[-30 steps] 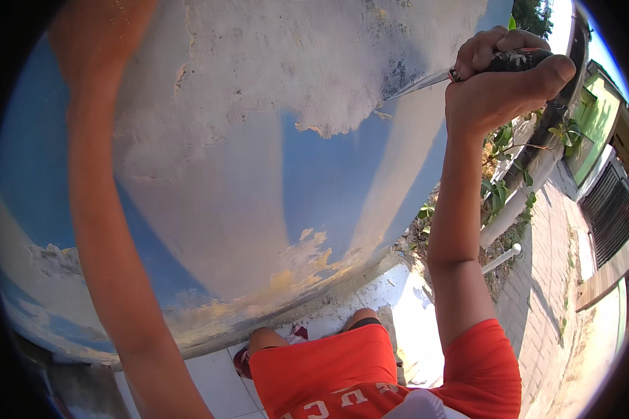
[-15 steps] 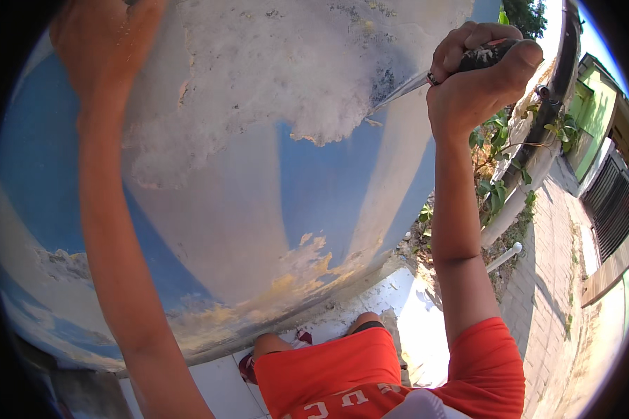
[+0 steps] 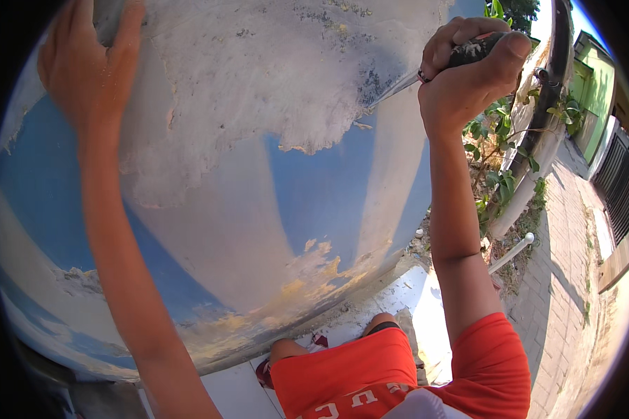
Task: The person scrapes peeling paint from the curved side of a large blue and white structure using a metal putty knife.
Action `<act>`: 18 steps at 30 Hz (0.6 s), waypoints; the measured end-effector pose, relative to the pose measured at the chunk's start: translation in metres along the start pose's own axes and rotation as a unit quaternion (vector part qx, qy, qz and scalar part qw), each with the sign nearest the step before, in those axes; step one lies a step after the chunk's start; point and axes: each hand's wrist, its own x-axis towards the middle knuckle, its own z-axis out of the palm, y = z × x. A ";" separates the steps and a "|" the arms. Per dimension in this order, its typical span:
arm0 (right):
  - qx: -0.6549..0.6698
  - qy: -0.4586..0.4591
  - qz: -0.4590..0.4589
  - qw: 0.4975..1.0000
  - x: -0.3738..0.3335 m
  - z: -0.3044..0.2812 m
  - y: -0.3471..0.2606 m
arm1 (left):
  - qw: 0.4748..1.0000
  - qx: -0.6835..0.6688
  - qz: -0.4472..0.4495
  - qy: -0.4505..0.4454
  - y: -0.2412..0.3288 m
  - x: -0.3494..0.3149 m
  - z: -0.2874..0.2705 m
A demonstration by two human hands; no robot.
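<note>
In front of me is a wall point(image 3: 223, 237) painted in blue and off-white stripes, with a large bare patch point(image 3: 258, 77) where the paint has come off in ragged edges. My right hand point(image 3: 454, 91) is closed around the dark, paint-flecked handle of a scraper point(image 3: 398, 86). Its thin metal blade points left and meets the wall at the patch's right edge, where a small paint flake point(image 3: 363, 126) curls away. At upper left, my left hand point(image 3: 94, 80) lies against the wall with thumb and fingers apart; the fingertips run out of the picture.
Below the wall is a white tiled ledge point(image 3: 237, 391) with crumbs of debris along its edge. Leafy plants point(image 3: 500, 185), a dark pole point(image 3: 553, 77) and a white pipe point(image 3: 511, 253) stand to the right. Beyond them run a paved path point(image 3: 538, 335) and a dark gate point(image 3: 615, 195).
The view has shifted slightly, and more of my left hand's spread fingers now shows. The scraper's blade stays at the patch's right edge, still in my right hand.
</note>
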 end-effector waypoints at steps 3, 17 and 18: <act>0.021 -0.020 -0.057 0.998 -0.002 0.015 0.002 | 1.000 0.005 0.005 0.004 -0.002 -0.001 0.002; -0.002 0.018 -0.063 0.998 -0.006 0.017 0.000 | 1.000 0.004 0.008 0.006 -0.005 -0.002 0.002; 0.010 0.013 -0.081 0.997 -0.006 0.014 0.004 | 1.000 0.015 0.011 0.005 -0.004 -0.001 0.002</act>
